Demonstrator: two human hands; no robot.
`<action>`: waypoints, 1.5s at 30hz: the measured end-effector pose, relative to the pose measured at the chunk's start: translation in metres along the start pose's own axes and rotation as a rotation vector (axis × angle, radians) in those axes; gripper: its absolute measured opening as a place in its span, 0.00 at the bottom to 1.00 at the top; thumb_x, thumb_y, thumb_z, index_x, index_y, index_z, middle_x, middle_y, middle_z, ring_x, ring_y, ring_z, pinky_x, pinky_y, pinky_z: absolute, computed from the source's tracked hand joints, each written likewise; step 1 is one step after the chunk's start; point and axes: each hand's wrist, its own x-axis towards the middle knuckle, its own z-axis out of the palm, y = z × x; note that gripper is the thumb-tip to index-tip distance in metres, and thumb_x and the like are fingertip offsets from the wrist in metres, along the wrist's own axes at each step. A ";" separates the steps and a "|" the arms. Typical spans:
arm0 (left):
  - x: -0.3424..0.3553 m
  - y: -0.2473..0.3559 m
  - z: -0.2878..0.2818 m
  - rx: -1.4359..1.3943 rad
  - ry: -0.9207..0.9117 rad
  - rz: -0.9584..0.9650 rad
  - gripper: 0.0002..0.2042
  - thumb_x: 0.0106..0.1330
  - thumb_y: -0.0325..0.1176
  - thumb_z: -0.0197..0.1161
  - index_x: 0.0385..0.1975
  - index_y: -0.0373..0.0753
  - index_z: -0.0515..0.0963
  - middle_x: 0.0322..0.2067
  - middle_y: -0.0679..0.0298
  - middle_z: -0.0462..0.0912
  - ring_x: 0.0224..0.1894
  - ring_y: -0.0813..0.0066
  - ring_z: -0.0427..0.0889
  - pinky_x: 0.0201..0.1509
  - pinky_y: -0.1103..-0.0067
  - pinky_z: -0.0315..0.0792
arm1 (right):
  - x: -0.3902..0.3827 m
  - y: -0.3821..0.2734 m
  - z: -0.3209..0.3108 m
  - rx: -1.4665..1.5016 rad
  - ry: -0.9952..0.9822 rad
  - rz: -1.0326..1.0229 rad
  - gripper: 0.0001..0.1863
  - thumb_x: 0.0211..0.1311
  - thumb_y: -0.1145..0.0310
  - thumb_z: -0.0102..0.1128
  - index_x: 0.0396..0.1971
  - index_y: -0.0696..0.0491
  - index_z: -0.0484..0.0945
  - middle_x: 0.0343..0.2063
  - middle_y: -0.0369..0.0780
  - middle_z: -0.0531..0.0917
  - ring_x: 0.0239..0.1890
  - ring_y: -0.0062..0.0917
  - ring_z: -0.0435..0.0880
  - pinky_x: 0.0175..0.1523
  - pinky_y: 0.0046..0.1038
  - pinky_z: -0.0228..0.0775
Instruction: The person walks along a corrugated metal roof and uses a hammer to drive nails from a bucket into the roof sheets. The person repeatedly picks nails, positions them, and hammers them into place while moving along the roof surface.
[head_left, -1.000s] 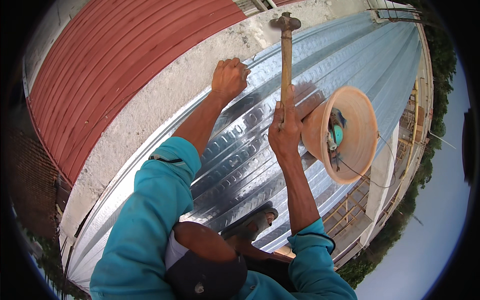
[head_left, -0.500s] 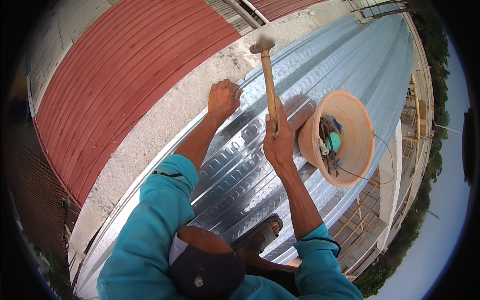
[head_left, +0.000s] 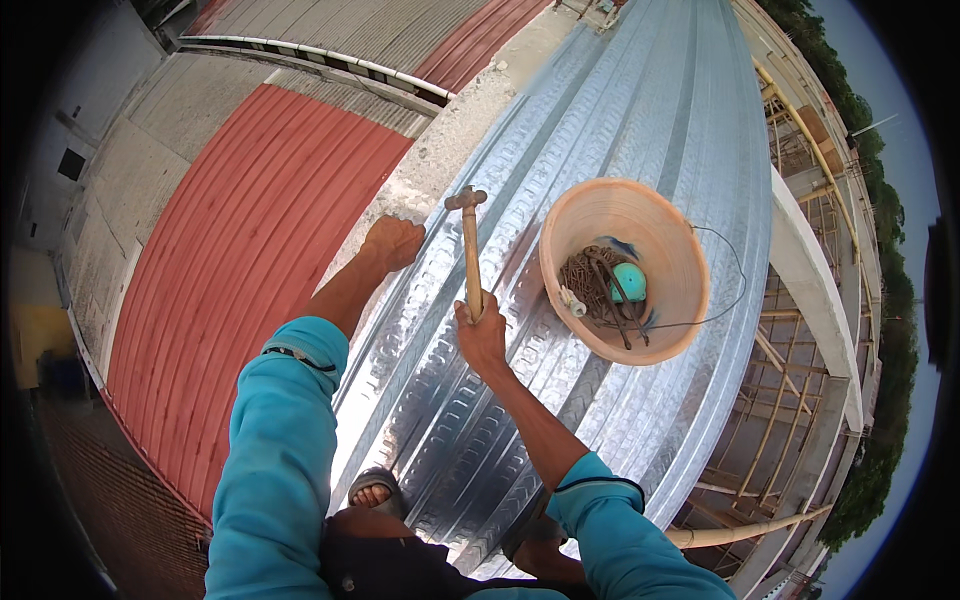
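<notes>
My right hand (head_left: 482,333) is wrapped round the lower end of the wooden handle of a hammer (head_left: 472,245). The hammer's rusty head points away from me, over the ribbed metal decking (head_left: 450,400). At the left edge of the decking, beside the concrete ledge (head_left: 435,145), my left hand (head_left: 392,243) is closed; whatever its fingers hold, if anything, is hidden. A peach-coloured bucket (head_left: 675,225) stands on the decking to the right of the hammer. Inside it lie many nails (head_left: 580,278), a rounded teal object (head_left: 628,283) and a dark, long-handled metal tool (head_left: 606,285).
Red corrugated roofing (head_left: 240,270) lies lower down beyond the ledge on the left. To the right, past the decking's edge, are a concrete beam (head_left: 815,280) and bamboo scaffolding (head_left: 785,420) over a drop. My sandalled foot (head_left: 375,492) stands on the decking.
The hammer has come down from a raised position and its head is now in sharp view. My left hand stays closed by the sheet's edge. The whole view has shifted, showing more roof beyond.
</notes>
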 end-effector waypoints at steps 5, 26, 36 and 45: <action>0.011 -0.003 -0.015 -0.009 -0.046 0.045 0.12 0.58 0.34 0.52 0.27 0.39 0.84 0.30 0.49 0.86 0.35 0.52 0.86 0.40 0.62 0.80 | 0.008 0.013 0.002 0.019 0.072 -0.033 0.20 0.65 0.64 0.60 0.49 0.61 0.70 0.30 0.57 0.81 0.33 0.53 0.83 0.40 0.47 0.72; -0.031 0.001 0.007 -0.551 0.044 -0.314 0.21 0.66 0.47 0.50 0.45 0.36 0.79 0.42 0.44 0.84 0.48 0.49 0.83 0.52 0.58 0.75 | 0.004 0.016 0.010 0.102 0.008 0.072 0.15 0.65 0.66 0.61 0.42 0.61 0.71 0.26 0.49 0.80 0.29 0.38 0.81 0.35 0.38 0.71; -0.104 0.039 0.037 -0.728 0.350 -0.544 0.19 0.61 0.41 0.65 0.49 0.38 0.75 0.48 0.48 0.79 0.48 0.49 0.81 0.53 0.61 0.74 | 0.001 0.011 -0.007 0.110 0.059 0.027 0.18 0.65 0.62 0.62 0.43 0.62 0.72 0.24 0.48 0.80 0.26 0.36 0.81 0.36 0.38 0.71; -0.089 0.024 0.015 -0.936 0.487 -0.406 0.14 0.62 0.36 0.65 0.41 0.31 0.80 0.36 0.51 0.85 0.41 0.59 0.85 0.47 0.69 0.76 | -0.088 0.002 -0.160 -0.300 -0.520 -0.095 0.21 0.70 0.56 0.56 0.43 0.60 0.67 0.23 0.51 0.80 0.25 0.44 0.82 0.31 0.42 0.70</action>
